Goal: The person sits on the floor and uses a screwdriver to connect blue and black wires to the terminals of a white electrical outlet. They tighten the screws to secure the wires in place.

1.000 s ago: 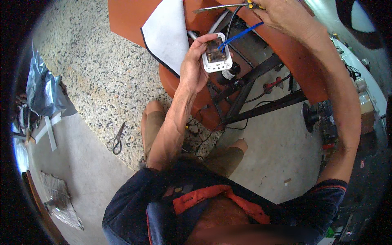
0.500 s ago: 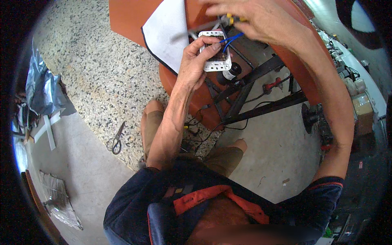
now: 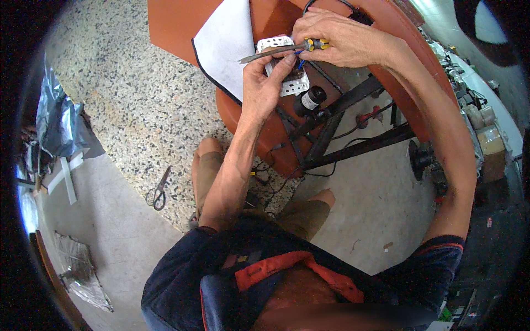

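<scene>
My left hand (image 3: 264, 88) grips a white rectangular electrical plate (image 3: 298, 87), slotted along its rim, with the thumb across its dark middle. Blue wires (image 3: 301, 63) come off the plate toward my right hand (image 3: 337, 39). That hand is closed round the yellow-and-black handle of a screwdriver (image 3: 276, 51). Its long dark shaft lies across the plate's upper part and over my left fingers, tip pointing left. Whether the right fingers also pinch the wires cannot be made out.
A black bottle (image 3: 311, 100) with a white label stands just beyond the plate, beside a black metal frame (image 3: 359, 146). Orange-brown panels (image 3: 171, 22) and a white sheet (image 3: 223, 49) surround the hands. Scissors (image 3: 159, 190) lie on the speckled slab (image 3: 138, 105) at left.
My right hand has come down and left, bringing the screwdriver across the plate. The plate has shifted slightly up and left in my left hand.
</scene>
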`<state>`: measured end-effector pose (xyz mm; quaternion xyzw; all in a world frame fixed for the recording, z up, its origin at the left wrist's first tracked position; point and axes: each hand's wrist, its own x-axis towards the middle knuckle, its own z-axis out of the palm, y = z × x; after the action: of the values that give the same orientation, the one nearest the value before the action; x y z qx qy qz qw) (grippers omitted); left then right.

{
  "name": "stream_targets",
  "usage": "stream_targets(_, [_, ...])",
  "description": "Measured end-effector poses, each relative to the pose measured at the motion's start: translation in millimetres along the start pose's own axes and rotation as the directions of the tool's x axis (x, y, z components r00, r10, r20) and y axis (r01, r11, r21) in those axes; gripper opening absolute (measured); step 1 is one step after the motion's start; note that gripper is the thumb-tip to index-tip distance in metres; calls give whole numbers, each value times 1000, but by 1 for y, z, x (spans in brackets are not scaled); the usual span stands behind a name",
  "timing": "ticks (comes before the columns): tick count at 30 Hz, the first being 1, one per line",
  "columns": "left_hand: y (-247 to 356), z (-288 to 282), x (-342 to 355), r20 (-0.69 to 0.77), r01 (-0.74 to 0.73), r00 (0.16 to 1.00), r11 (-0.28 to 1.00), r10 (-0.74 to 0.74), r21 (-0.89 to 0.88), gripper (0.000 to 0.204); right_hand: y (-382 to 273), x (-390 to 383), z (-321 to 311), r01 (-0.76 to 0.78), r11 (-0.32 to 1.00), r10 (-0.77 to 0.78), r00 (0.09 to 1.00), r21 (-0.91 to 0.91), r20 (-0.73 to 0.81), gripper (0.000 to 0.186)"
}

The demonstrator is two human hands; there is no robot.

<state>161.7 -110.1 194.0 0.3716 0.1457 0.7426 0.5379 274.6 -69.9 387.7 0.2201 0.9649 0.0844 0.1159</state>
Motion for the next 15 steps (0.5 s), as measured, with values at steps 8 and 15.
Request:
stream_targets(8, [3,1,4,-61,-194,975,948,216,250,12,1,7,7,-21,991,36,993,131,-110,24])
stream_targets(15, [3,-5,9,-80,-101,989,969,122,226,14,-14,7,4,128,980,-164,953,-153,-254,10])
